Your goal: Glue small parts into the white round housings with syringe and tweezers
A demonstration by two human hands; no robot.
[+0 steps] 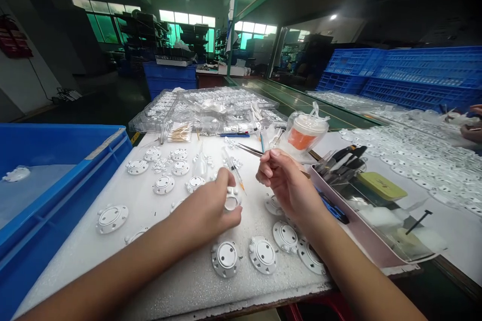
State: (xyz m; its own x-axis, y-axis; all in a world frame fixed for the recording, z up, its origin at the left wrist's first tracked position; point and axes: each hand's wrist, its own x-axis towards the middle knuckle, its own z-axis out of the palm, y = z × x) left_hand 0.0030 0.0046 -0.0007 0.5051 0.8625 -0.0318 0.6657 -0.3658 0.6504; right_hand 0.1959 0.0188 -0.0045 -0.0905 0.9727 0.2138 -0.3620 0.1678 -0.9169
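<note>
White discs (112, 218), apparently assembled, lie on the foam mat (188, 288). At centre, the left hand (214, 205) grasps a white part (234, 192) (seemingly unfinished) above it; rightward, the right hand (285, 178) pinches tweezers (259, 152), tips clear of the part.

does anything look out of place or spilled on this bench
One oddity: an orange-and-white lidded cup in a clear plastic bag, near the far right corner of the white foam sheet. It looks like a takeaway drink sharing the workspace with round white parts. No spill is visible; fine damage is too small to judge.
</note>
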